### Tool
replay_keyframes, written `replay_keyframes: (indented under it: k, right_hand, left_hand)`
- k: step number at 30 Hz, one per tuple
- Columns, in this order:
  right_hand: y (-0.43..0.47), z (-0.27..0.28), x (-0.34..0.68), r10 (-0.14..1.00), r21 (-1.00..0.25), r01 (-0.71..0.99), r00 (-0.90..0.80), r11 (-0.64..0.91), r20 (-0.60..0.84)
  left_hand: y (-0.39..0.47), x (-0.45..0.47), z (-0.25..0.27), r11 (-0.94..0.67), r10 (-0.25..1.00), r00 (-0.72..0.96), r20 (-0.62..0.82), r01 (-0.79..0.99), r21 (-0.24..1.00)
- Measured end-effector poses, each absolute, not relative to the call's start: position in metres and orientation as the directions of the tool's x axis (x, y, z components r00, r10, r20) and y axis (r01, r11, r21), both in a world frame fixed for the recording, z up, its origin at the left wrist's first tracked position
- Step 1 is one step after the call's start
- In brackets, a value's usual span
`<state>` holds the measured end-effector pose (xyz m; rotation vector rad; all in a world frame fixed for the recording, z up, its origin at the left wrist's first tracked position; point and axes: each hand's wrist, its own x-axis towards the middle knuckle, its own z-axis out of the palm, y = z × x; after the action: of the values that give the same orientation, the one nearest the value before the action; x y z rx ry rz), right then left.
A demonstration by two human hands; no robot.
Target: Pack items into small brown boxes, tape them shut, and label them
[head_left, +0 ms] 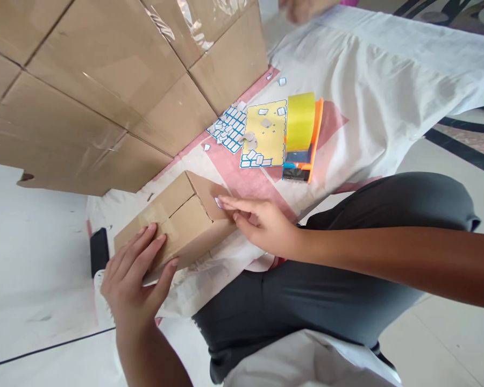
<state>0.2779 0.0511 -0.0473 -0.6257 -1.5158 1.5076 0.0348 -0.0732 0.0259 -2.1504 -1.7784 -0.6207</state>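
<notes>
A small closed cardboard box (185,215) lies on the cloth in front of me, with clear tape along its top seam. My left hand (133,269) holds its near left part, fingers over the top and thumb along the side. At the box's right end face, my right hand (266,223) presses a small white label (218,202) with outstretched fingertips, which partly cover it. Beyond it lie a sheet of blue-edged labels (232,126) and a yellow backing sheet (266,131) with loose labels on it.
Large taped cardboard boxes (105,91) are stacked at the back left. An orange tape dispenser with a yellow roll (300,123) lies beside the sheets. A black object (99,252) is at the left edge. Another person's hand (302,9) shows at the top.
</notes>
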Motion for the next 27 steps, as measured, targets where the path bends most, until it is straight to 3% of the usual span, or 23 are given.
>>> replay_keyframes:
  k: [4, 14, 21, 27]
  right_hand:
    - [0.053, -0.041, 0.285, 0.834, -0.971, -0.236, -0.528, 0.038, 0.161]
    - [0.064, -0.045, 0.281, 0.757, -0.978, -0.203, -0.632, 0.042, 0.164]
    - [0.051, -0.044, 0.294, 0.761, -0.974, -0.165, -0.608, 0.159, 0.227]
    - [0.049, -0.047, 0.297, 0.7, -0.953, -0.128, -0.653, 0.273, 0.288]
  left_hand:
    - [-0.073, 0.035, 0.025, -0.199, 0.86, 0.156, 0.487, 0.979, 0.038]
    - [-0.074, 0.037, 0.025, -0.192, 0.865, 0.146, 0.48, 0.98, 0.047]
    - [-0.073, 0.037, 0.026, -0.198, 0.869, 0.15, 0.471, 0.979, 0.054]
    - [-0.074, 0.035, 0.025, -0.203, 0.867, 0.166, 0.471, 0.979, 0.029]
